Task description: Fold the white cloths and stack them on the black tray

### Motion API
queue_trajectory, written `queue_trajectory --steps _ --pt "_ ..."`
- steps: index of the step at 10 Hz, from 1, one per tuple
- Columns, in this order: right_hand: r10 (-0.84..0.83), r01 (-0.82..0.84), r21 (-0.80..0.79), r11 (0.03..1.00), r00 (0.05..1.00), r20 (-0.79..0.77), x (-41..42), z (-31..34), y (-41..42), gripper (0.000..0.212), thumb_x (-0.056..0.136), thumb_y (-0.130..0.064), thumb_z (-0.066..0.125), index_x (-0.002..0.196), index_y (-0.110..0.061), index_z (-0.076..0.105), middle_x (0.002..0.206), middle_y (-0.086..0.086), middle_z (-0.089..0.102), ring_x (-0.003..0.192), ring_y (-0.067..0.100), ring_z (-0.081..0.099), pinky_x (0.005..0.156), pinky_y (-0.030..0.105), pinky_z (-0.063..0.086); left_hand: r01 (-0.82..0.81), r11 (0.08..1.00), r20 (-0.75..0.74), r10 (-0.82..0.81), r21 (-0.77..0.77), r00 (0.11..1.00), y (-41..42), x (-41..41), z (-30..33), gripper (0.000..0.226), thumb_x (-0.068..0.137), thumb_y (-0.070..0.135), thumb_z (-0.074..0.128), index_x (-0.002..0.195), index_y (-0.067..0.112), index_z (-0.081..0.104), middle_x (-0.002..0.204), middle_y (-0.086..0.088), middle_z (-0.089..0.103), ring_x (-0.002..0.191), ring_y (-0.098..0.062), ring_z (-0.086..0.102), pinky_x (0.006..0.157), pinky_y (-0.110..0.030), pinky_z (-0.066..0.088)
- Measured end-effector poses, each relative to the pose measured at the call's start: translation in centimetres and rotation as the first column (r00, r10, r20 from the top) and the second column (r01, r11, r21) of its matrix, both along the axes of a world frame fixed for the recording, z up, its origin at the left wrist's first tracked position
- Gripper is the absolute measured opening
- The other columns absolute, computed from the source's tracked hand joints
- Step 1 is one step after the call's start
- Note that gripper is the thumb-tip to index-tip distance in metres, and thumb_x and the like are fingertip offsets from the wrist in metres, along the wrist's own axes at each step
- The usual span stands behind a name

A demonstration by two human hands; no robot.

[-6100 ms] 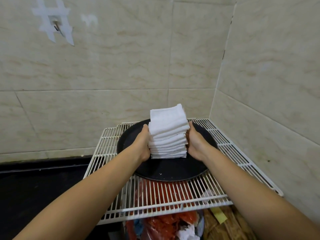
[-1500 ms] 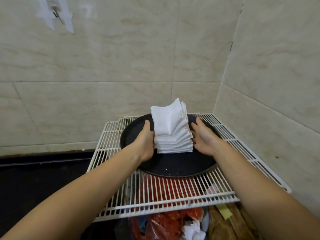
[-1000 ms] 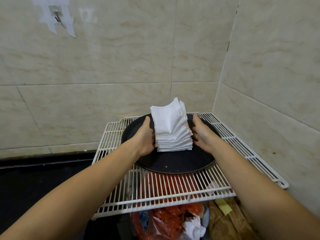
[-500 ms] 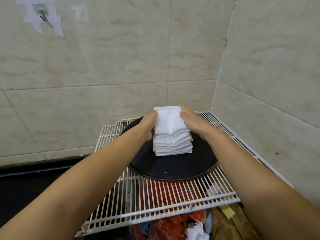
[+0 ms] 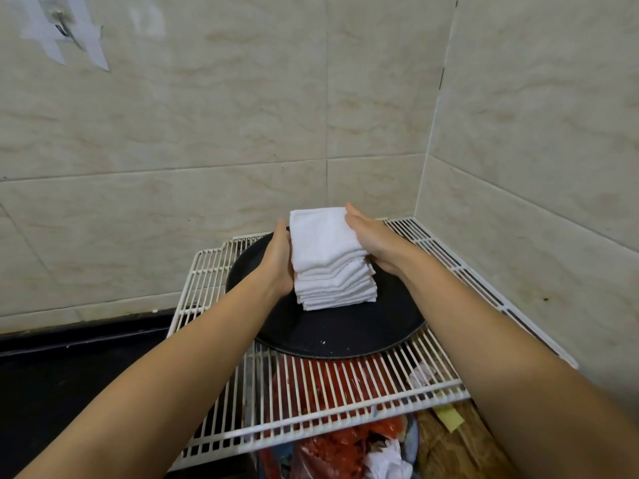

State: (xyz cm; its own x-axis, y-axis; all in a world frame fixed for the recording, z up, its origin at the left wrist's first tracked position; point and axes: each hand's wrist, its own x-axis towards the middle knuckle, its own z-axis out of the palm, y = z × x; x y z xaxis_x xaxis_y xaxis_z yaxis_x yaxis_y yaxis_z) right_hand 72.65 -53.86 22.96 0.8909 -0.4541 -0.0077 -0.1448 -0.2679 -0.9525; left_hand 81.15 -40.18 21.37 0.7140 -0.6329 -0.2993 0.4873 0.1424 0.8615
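Ahead, tiled walls (image 5: 242,133) meet in a corner. Against them sits a white wire rack (image 5: 345,392), and on it a round black tray (image 5: 339,333). A stack of folded white cloths (image 5: 333,271) stands on the tray's far half. My left hand (image 5: 276,264) presses flat against the stack's left side, fingers straight. My right hand (image 5: 375,238) lies flat over its top right edge; its fingertips are partly hidden, though they seem straight. Below the rack shows red plastic (image 5: 328,385).

Black tray (image 5: 332,335) far rim hidden behind cloth stack (image 5: 333,267); red bag (image 5: 332,440) cut by bottom edge.
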Motion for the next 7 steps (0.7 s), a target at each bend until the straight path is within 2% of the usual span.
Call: queue_trajectory --steps 1,2,3,4,5,6,7 --pt "0.009 -0.009 0.012 1.000 1.000 -0.021 0.0 0.0 0.0 0.054 0.102 -0.035 0.026 0.152 -0.024 0.009 0.161 -0.005 0.003 0.148 0.013 0.006 0.122 0.041 0.010 0.011 1.000 -0.020 -0.012 -0.021 1.000 0.3 -0.3 -0.1 0.067 0.093 0.065 0.019 0.097 0.018 0.066 0.087 -0.010 0.075 0.092 -0.030 0.067 0.074 -0.039 0.053" --pt "-0.014 0.013 0.139 0.990 1.000 0.005 -0.9 -0.1 -0.6 0.054 0.099 -0.049 0.025 0.149 -0.028 0.028 0.151 -0.007 0.035 0.140 0.015 0.032 0.117 0.038 0.024 0.031 0.999 -0.014 -0.031 -0.004 0.999 0.5 -0.9 0.1 0.064 0.094 0.065 0.016 0.089 0.020 0.061 0.068 -0.002 0.074 0.080 -0.024 0.067 0.068 -0.037 0.051" --pt "-0.073 0.068 0.310 0.948 0.997 0.006 -2.3 -1.2 -1.1 0.047 0.097 -0.057 0.025 0.120 -0.030 0.055 0.123 -0.007 0.057 0.111 0.011 0.052 0.099 0.033 0.039 0.043 0.999 0.001 -0.043 0.011 0.999 0.6 -1.5 -0.5 0.067 0.092 0.066 0.016 0.100 0.020 0.064 0.081 -0.005 0.075 0.078 -0.023 0.071 0.068 -0.035 0.053" --pt "-0.087 0.073 0.422 0.903 0.996 0.014 -3.2 -2.8 -0.4 0.051 0.098 -0.055 0.025 0.108 -0.023 0.063 0.112 0.002 0.065 0.101 0.014 0.059 0.091 0.033 0.046 0.046 0.999 -0.027 -0.045 0.006 0.999 0.6 -2.2 -0.3 0.076 0.090 0.069 0.018 0.118 0.015 0.063 0.106 -0.013 0.071 0.094 -0.029 0.068 0.073 -0.036 0.055" --pt "-0.107 0.085 0.472 0.878 0.994 0.019 -3.2 -3.1 0.2 0.055 0.099 -0.054 0.027 0.106 -0.018 0.068 0.111 0.010 0.070 0.106 0.024 0.064 0.098 0.040 0.048 0.043 0.999 -0.048 -0.044 -0.009 0.998 -0.1 -2.7 0.4 0.070 0.091 0.068 0.019 0.103 0.015 0.063 0.090 -0.010 0.072 0.085 -0.029 0.067 0.067 -0.036 0.053" --pt "-0.127 0.103 0.478 0.872 0.992 0.018 -3.6 -2.7 0.7 0.054 0.100 -0.052 0.027 0.110 -0.016 0.066 0.113 0.011 0.069 0.107 0.024 0.064 0.098 0.040 0.048 0.060 0.998 -0.068 -0.061 -0.013 0.996 0.0 -3.3 1.4 0.071 0.091 0.068 0.016 0.107 0.014 0.059 0.094 -0.009 0.070 0.086 -0.029 0.065 0.069 -0.038 0.051" --pt "-0.131 0.097 0.528 0.844 0.991 0.027 -3.8 -2.8 0.5 0.053 0.101 -0.049 0.023 0.109 -0.017 0.064 0.118 0.008 0.066 0.107 0.021 0.061 0.098 0.036 0.046 0.077 0.997 -0.100 -0.080 -0.031 0.992 0.8 -3.6 1.7 0.071 0.093 0.065 0.014 0.133 0.016 0.047 0.115 -0.003 0.061 0.099 -0.026 0.060 0.074 -0.041 0.049"
